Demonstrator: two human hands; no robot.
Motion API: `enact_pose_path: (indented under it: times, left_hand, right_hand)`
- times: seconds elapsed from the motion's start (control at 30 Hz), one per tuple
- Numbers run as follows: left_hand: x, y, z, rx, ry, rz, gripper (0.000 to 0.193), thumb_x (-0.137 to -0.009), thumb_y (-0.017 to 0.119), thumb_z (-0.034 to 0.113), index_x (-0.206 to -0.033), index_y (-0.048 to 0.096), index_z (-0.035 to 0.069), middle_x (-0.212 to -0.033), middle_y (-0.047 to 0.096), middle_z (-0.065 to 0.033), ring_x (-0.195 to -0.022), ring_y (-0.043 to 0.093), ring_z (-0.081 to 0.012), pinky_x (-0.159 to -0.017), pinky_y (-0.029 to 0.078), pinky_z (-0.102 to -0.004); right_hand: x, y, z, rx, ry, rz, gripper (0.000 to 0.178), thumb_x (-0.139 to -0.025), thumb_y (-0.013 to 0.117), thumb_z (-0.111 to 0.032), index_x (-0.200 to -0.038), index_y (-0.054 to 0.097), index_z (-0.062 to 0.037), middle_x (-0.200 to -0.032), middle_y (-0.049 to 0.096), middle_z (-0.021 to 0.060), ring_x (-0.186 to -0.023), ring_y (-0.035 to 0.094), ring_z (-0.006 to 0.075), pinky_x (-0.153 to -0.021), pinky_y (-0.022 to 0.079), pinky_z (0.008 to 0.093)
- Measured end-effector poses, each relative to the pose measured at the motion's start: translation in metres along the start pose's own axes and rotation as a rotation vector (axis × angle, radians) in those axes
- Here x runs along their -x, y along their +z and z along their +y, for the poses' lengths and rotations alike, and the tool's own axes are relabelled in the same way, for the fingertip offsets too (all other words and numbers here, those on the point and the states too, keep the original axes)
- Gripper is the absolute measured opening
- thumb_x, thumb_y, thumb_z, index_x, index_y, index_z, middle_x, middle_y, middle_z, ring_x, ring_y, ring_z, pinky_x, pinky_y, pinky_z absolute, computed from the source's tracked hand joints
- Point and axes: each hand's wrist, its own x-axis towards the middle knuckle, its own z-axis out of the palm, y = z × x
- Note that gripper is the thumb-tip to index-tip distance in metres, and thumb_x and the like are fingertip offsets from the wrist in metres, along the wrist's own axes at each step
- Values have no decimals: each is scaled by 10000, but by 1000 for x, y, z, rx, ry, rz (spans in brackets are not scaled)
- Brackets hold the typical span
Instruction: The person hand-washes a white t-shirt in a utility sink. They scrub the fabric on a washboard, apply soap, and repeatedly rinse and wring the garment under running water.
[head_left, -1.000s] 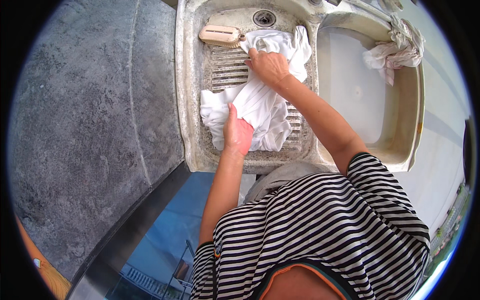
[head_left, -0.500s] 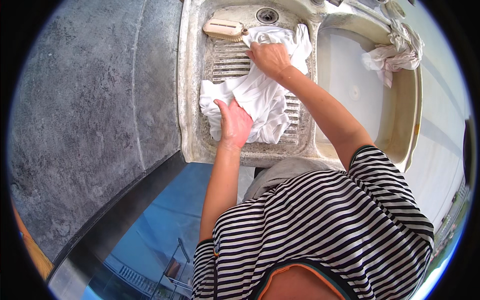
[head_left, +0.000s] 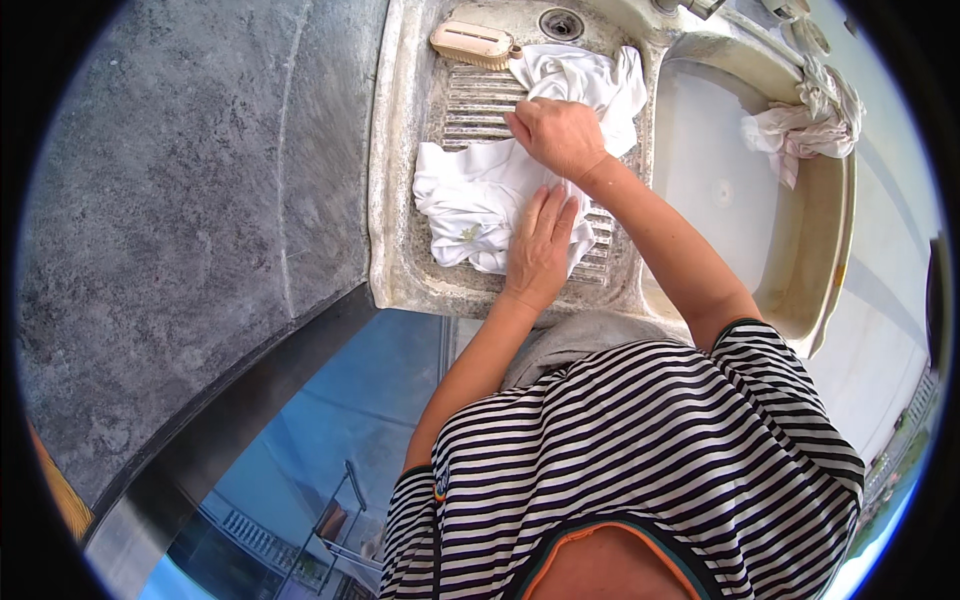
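Observation:
A wet white cloth [head_left: 470, 190] lies crumpled over the ribbed washboard [head_left: 475, 105] of the sink's left basin. Its far part is bunched up toward the drain. My left hand [head_left: 540, 245] rests flat on the near right part of the cloth, fingers stretched out and pointing away from me. Just beyond it, my right hand [head_left: 562, 138] is closed in a fist on the middle of the cloth, with fabric bunched around it. A small greenish-yellow mark shows on the cloth's near left part. A beige scrub brush [head_left: 474, 45] lies bristles down at the board's far left corner.
Cloudy water stands in the right basin [head_left: 845, 230]. A bundle of pale cloth [head_left: 800, 130] hangs over its far right rim. The drain [head_left: 561, 24] and a tap [head_left: 690, 6] are at the far side. A dark grey counter [head_left: 190, 170] adjoins the sink on the left.
My left hand has moved right, from palm up under the cloth's edge to palm down on top. My right hand has come slightly nearer. The cloth's near part is spread differently.

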Motion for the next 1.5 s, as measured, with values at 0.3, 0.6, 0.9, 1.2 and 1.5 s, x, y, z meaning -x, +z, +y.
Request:
enact_pose_path:
  times: [0.3, 0.6, 0.9, 1.2, 1.5]
  left_hand:
    - [4, -7, -9, 174, 35, 101, 217, -793, 634, -28, -1003, 642, 26, -1153, 601, -118, -1181, 563, -341, -969, 484, -431]
    - [7, -6, -2, 159, -71, 125, 464, -692, 764, 17, -1091, 532, 63, -1111, 486, -153, -1039, 509, -352, -907, 429, -445]
    - [-17, -39, -3, 912, -454, 246, 170, -960, 629, 158, -1044, 560, 28, -1034, 593, -67, -925, 570, -159, -849, 454, -289]
    - [-44, -100, -6, 1440, -746, 491, 358, -990, 564, 212, -1292, 518, 25, -1242, 602, -106, -1157, 585, -235, -1009, 461, -433]
    - [-53, -116, -24, 1673, -811, 504, 399, -1015, 503, 389, -1201, 575, 43, -1143, 636, -83, -1092, 603, -212, -962, 487, -392]
  right_hand:
    - [-32, 9, 51, 113, 99, -53, 383, -946, 533, -361, -715, 658, -82, -748, 690, 111, -656, 679, 301, -571, 529, 425]
    - [47, 20, 48, -46, -451, 63, 229, -818, 663, -273, -685, 535, -136, -628, 543, 13, -575, 593, 219, -547, 460, 363]
    - [-19, 29, 104, 111, 148, 200, 206, -934, 561, -306, -879, 602, -111, -911, 653, 95, -899, 630, 291, -773, 488, 428]
    - [-25, -28, 27, -92, -173, 133, 403, -969, 512, -410, -1135, 665, -75, -1065, 659, 152, -1059, 607, 265, -956, 423, 405]
    - [0, -46, 2, -1549, 294, -548, 347, -863, 750, -363, -705, 625, -81, -732, 633, -38, -758, 573, 76, -700, 470, 265]
